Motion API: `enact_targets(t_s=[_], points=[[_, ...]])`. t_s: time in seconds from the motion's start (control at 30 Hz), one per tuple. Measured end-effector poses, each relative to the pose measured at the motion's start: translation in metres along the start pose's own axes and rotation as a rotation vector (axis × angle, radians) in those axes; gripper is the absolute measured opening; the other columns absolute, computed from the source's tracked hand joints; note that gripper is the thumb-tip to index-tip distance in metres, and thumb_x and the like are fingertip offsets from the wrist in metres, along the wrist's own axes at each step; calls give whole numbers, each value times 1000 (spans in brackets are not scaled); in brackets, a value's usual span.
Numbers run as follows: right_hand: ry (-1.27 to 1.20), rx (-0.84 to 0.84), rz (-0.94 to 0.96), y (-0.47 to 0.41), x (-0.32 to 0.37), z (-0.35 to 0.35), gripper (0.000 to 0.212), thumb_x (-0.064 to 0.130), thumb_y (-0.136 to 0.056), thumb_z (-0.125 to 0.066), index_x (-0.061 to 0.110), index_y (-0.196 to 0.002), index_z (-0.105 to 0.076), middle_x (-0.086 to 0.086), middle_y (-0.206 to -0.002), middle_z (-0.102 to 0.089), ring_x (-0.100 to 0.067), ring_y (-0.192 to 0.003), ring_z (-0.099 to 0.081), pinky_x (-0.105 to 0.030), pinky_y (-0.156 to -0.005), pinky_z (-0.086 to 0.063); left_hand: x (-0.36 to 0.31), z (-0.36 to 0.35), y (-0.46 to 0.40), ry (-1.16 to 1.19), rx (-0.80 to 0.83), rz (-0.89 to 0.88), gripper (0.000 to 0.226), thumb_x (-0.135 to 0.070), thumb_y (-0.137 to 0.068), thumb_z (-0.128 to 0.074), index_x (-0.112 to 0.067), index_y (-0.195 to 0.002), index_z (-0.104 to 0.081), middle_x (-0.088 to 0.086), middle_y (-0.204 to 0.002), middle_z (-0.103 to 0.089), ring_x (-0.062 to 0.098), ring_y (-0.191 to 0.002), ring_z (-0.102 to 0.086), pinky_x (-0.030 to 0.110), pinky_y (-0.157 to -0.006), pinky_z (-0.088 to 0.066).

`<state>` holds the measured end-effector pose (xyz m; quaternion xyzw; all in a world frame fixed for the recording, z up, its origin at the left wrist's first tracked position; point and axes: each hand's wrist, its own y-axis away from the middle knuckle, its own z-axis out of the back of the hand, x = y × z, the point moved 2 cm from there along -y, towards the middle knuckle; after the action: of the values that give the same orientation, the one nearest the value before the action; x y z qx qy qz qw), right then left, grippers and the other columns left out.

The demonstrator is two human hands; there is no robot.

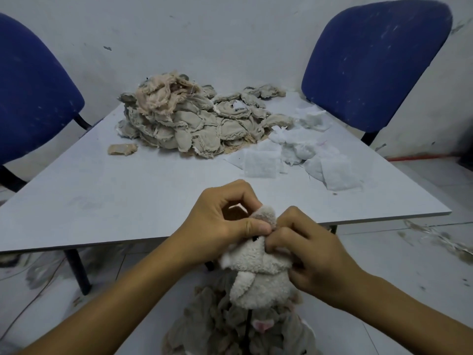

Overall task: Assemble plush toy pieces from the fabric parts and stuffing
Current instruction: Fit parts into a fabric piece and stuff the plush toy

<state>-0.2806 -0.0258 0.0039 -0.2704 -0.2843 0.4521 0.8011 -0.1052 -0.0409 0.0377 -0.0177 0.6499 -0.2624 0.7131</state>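
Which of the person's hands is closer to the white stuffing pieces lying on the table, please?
The right hand, directly below the white stuffing pieces. The left hand sits further to their left. Both grip the plush toy.

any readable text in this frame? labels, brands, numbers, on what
None: no word, label, brand, number or sign shows anywhere.
Plush toy piece, gripped by left hand and right hand: no tag or print visible.
Fabric pile, white stuffing pieces, table: unmarked.
Blue chairs and wall: only scuffs and lint, no lettering.
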Motion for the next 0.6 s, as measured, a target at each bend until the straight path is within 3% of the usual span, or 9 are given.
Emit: enact_targets(t_s=[0.07, 0.13, 0.2, 0.3, 0.43, 0.53, 0.6], points=[[5, 11, -16, 1, 0, -3, 20, 4, -82, -55, 18, -96, -51, 4, -94, -41, -4, -81, -36, -6, -71, -27, 5, 2, 2, -21, 17, 72, 18, -6, -66, -79, -6, -70, -61, 1, -68, -61, 17, -68, -58, 32, -64, -47], [2, 1, -24, 0, 0, -2, 23, 2, -79, -54, 18, -95, -51, 4, -93, -42, -2, -83, -33, -6, -71, -27, 4, 4, -1, -78, 55, 100, 22, -9, -65, -80, -9, -67, -58, 12, -67, -57, 21, -67, -56, 36, -64, -45], [-26, -27, -31, 2, 0, -1, 26, 0, -77, -52, 18, -95, -52, 1, -91, -44, -1, -82, -32, -6, -71, -27, 1, 5, -3, -82, 55, 97, 23, -9, -63, -82, -12, -67, -60, 10, -68, -59, 22, -67, -57, 39, -63, -47], [-31, -137, -11, 3, 1, 3, 34, -12, -76, -57, 16, -96, -54, -7, -87, -51, -7, -81, -40, -9, -74, -31, -3, 4, -3, 66, -16, 43, 25, 5, -58, -79, -14, -59, -64, 1, -66, -62, 14, -65, -61, 26, -61, -50], [-38, -193, -9, 4, 3, 3, 51, -21, -66, -75, 14, -100, -58, -9, -93, -57, -18, -87, -54, -23, -72, -44, 2, 5, 3, 66, 83, 110, 37, 4, -68, -77, -18, -45, -58, -3, -65, -49, 7, -47, -53, 19, -39, -36], [-50, -161, -34, 7, 2, 3, 59, -24, -63, -73, 16, -103, -59, -8, -96, -57, -15, -90, -55, -26, -72, -47, 4, 7, 3, -29, 109, 113, 39, 0, -72, -80, -23, -51, -56, -8, -64, -49, 7, -47, -48, 19, -39, -34], [-83, -164, -49, 5, 3, 2, 58, -20, -65, -74, 18, -106, -58, -3, -99, -57, -11, -93, -56, -22, -75, -46, 0, 9, 0, -13, 119, 96, 30, 4, -72, -79, -18, -68, -58, -8, -71, -53, 11, -57, -51, 16, -48, -40]])
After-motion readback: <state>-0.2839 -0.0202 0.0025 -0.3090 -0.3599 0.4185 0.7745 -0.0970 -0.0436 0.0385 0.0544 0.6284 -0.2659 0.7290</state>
